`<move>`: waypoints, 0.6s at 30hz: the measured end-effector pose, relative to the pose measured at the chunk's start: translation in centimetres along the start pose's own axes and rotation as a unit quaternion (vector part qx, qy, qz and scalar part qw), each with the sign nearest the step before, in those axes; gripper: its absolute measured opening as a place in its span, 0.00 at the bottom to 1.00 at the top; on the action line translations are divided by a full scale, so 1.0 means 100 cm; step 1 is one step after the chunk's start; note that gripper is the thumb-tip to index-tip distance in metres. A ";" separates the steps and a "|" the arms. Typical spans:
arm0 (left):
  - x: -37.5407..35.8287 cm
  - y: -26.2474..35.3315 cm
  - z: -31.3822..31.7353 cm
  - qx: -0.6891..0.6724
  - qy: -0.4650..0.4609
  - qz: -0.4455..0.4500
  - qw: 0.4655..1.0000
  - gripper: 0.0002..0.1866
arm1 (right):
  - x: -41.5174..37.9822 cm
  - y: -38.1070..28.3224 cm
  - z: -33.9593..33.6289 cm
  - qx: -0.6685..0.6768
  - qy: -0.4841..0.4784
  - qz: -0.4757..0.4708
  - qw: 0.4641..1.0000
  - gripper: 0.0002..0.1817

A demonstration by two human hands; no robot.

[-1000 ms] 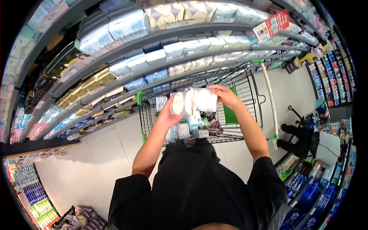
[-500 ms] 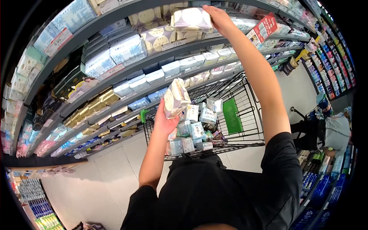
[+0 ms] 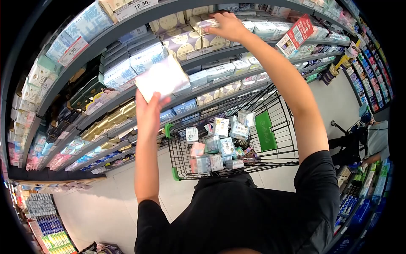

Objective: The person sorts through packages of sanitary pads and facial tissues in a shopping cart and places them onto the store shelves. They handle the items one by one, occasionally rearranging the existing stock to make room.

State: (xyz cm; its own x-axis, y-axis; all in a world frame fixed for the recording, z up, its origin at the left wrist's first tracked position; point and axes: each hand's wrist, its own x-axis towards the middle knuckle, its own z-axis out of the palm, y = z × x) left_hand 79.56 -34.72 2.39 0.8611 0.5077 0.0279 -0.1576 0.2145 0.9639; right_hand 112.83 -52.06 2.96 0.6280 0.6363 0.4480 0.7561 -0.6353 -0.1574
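My left hand point(image 3: 149, 111) grips a soft pack point(image 3: 163, 79) from below, raised in front of the shelves. Strong glare washes out most of its face. On the upper shelf, my right hand point(image 3: 228, 26) reaches over lavender-and-cream packs point(image 3: 182, 42) with its fingers apart. Its fingertips touch or hover over a similar pack point(image 3: 202, 24) at the row's front. Below my arms, a black wire shopping cart point(image 3: 192, 167) with green corners holds several small packs, among them a white one point(image 3: 227, 146) and a pink one point(image 3: 197, 149).
Shelves of wrapped packs curve around the left and front, with price tags point(image 3: 139, 6) along their edges. A red-and-white sign point(image 3: 296, 36) juts out from the shelf at right. Another person point(image 3: 376, 137) stands at far right. Blue goods fill the lower right shelves.
My left hand has moved up and left, turning its pack so a bright face shows. My right hand has released the pack it was gripping and its fingers have spread over the shelf row.
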 end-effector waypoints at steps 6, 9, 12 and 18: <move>0.080 0.036 0.039 0.103 -0.010 0.126 0.987 0.33 | -0.011 -0.002 -0.008 -0.042 0.051 -0.033 0.997 0.32; 0.120 0.030 0.056 0.107 -0.021 0.116 0.987 0.35 | -0.016 0.003 -0.006 -0.022 0.103 -0.063 0.992 0.28; 0.138 0.021 0.063 0.468 0.027 0.240 0.850 0.39 | -0.023 0.007 -0.007 -0.006 0.147 -0.074 0.986 0.27; 0.140 0.017 0.058 0.646 0.048 0.265 0.715 0.36 | -0.047 0.014 -0.011 -0.008 0.141 -0.034 0.989 0.27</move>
State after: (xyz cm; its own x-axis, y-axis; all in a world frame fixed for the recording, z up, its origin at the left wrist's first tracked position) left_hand 94.16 -32.13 5.98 0.7991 0.3006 0.5207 0.1817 -0.9463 0.2674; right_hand 110.72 -56.41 1.59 0.4982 0.5318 0.6848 0.7899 -0.6040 -0.1056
